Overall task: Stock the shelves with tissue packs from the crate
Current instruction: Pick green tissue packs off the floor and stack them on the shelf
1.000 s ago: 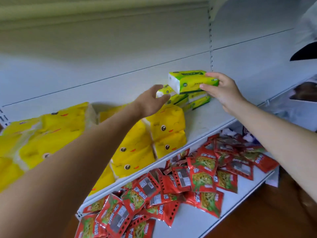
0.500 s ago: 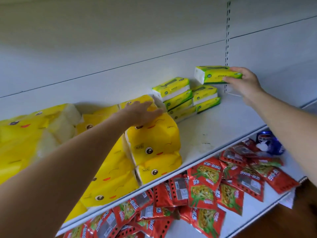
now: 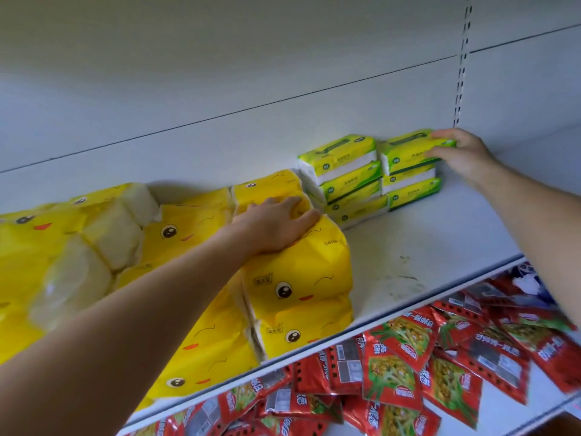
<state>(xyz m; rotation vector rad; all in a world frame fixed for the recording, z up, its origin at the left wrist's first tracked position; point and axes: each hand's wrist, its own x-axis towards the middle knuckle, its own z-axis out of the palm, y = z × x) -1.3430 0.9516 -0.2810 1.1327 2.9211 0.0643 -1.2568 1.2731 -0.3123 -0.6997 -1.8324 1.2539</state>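
Note:
Green tissue packs stand in two short stacks at the back of the white shelf (image 3: 440, 234). My right hand (image 3: 462, 155) grips the top green pack (image 3: 408, 151) of the right stack, which sits on the packs below it. The left green stack (image 3: 345, 180) stands beside it, touching. My left hand (image 3: 276, 225) rests flat, fingers spread, on top of a yellow duck-face tissue bundle (image 3: 301, 278) at the shelf's front. The crate is out of view.
More yellow duck-face bundles (image 3: 78, 240) fill the shelf to the left. Bare shelf surface lies in front of and right of the green stacks. The lower shelf holds several red snack packets (image 3: 399, 354). A slotted upright (image 3: 462, 58) runs up the back wall.
My right hand has lowered the green pack from mid-air onto the right stack. My left hand has moved down from near the green packs and now lies on the yellow bundle.

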